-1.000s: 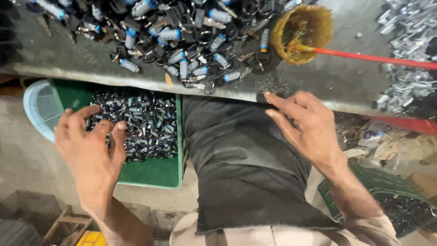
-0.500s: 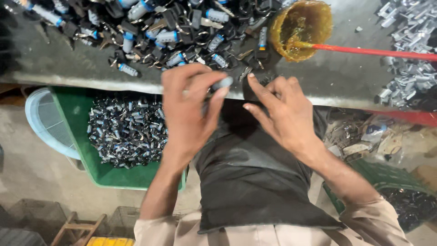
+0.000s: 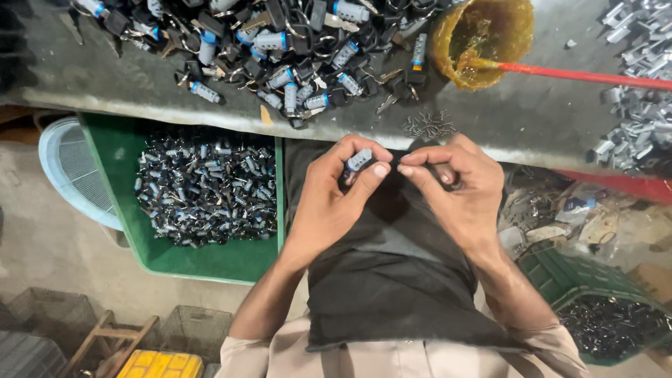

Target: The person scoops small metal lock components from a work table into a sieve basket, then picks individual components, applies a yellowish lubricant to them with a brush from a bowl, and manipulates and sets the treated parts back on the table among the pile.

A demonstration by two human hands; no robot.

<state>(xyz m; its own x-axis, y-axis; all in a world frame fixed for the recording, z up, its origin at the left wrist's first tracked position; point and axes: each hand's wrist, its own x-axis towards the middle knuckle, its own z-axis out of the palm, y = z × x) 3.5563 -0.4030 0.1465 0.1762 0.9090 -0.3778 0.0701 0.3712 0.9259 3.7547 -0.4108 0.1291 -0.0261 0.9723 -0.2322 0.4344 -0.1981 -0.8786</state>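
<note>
Left hand [image 3: 329, 199] pinches cylinder [image 3: 358, 160] (metal).

Your left hand [image 3: 334, 196] covers most of the small metal cylinder [image 3: 358, 160]; only its silvery-blue end shows between the fingertips. Whatever your right hand [image 3: 458, 189] pinches is hidden behind its fingers, too small to tell. The workbench [image 3: 532, 119] runs off the top, left and right edges, cutting the pile of cylinders and keys [image 3: 280, 42] along its far edge. The red handle [image 3: 595, 75] leaves the frame at right. The green crate [image 3: 210, 259] slides partly under the workbench's near edge.
</note>
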